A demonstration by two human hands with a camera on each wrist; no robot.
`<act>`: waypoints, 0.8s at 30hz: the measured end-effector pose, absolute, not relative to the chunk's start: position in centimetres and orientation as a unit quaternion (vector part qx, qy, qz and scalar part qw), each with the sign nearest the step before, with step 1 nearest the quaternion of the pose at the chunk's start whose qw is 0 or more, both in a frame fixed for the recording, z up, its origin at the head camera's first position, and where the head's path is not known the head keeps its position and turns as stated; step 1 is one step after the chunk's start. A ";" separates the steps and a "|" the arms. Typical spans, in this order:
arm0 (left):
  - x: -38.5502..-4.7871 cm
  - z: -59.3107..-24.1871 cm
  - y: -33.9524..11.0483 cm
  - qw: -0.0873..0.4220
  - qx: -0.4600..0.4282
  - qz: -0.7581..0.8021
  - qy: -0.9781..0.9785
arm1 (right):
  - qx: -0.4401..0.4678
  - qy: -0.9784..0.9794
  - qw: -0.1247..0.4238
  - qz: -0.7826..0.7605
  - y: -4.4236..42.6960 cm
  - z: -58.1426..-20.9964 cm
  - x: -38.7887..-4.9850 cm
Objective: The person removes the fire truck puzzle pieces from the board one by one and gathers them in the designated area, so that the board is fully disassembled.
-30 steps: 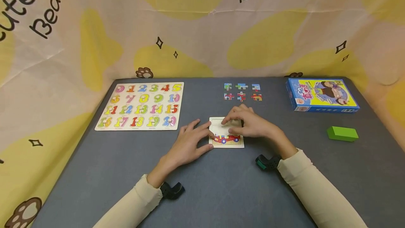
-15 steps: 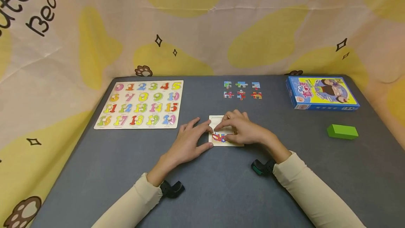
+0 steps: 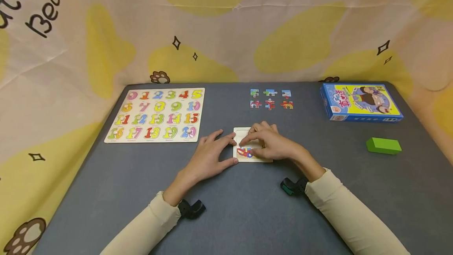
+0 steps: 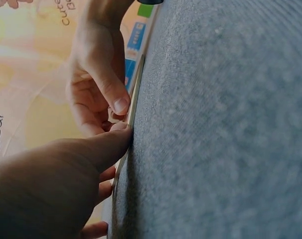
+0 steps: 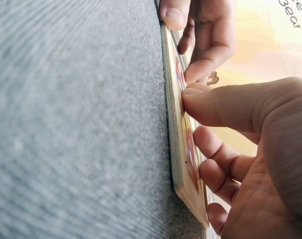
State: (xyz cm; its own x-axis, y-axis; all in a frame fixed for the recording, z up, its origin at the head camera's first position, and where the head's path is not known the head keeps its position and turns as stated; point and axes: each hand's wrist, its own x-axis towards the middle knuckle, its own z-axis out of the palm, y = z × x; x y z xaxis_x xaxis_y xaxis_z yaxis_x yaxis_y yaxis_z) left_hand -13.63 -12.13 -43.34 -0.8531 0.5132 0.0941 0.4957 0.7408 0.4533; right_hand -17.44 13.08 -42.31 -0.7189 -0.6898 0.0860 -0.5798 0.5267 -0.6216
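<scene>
A small cream-framed jigsaw tray point(image 3: 242, 131) lies flat at the middle of the table, its upper part bare. Pieces with a red vehicle picture line its lower part. My left hand point(image 3: 203, 159) rests at the tray's left edge, fingers spread, thumb at the lower left corner. Over the tray bends my right hand point(image 3: 271, 142), its thumb and index finger on either side of a puzzle piece point(image 3: 243, 152) at the lower left. In the right wrist view the thumb point(image 5: 210, 105) touches the tray's face. The right hand hides the lower right pieces.
Several loose jigsaw pieces point(image 3: 270, 92) lie in two rows behind the tray. A number puzzle board point(image 3: 165, 142) is at the back left. At the right are a blue puzzle box point(image 3: 364, 103) and a green block point(image 3: 383, 145). A printed cloth point(image 3: 226, 34) hangs behind the table.
My right hand has come down and slightly left, from above the tray's upper part onto the lower left piece. The left hand has kept its place at the edge.
</scene>
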 end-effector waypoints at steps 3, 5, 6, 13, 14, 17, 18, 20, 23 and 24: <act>-13.7 -43.3 -12.2 0.021 0.272 0.235 0.933 | -0.362 0.869 0.086 -0.327 13.0 -42.3 -17.4; -13.8 -43.3 -12.3 0.019 0.278 0.234 0.932 | -0.359 0.868 0.089 -0.332 12.9 -42.2 -17.4; -13.8 -43.3 -12.3 0.019 0.279 0.232 0.932 | -0.358 0.867 0.090 -0.334 12.9 -42.2 -17.3; -13.9 -43.3 -12.5 0.008 0.291 0.235 0.927 | -0.360 0.864 0.087 -0.342 13.0 -42.4 -17.4; -13.9 -43.3 -12.5 0.007 0.292 0.236 0.927 | -0.361 0.863 0.086 -0.343 13.0 -42.4 -17.4; -13.9 -43.4 -12.6 0.006 0.293 0.238 0.926 | -0.367 0.860 0.084 -0.345 13.0 -42.4 -17.5; -13.9 -43.4 -12.6 0.007 0.293 0.239 0.926 | -0.369 0.859 0.082 -0.344 13.0 -42.4 -17.5; -13.9 -43.5 -12.6 0.005 0.295 0.241 0.925 | -0.371 0.857 0.085 -0.347 13.0 -42.4 -17.5; -13.9 -43.5 -12.6 0.002 0.297 0.243 0.924 | -0.372 0.853 0.090 -0.354 13.0 -42.3 -17.5; -13.9 -43.5 -12.6 0.001 0.297 0.243 0.923 | -0.373 0.852 0.092 -0.356 13.0 -42.3 -17.5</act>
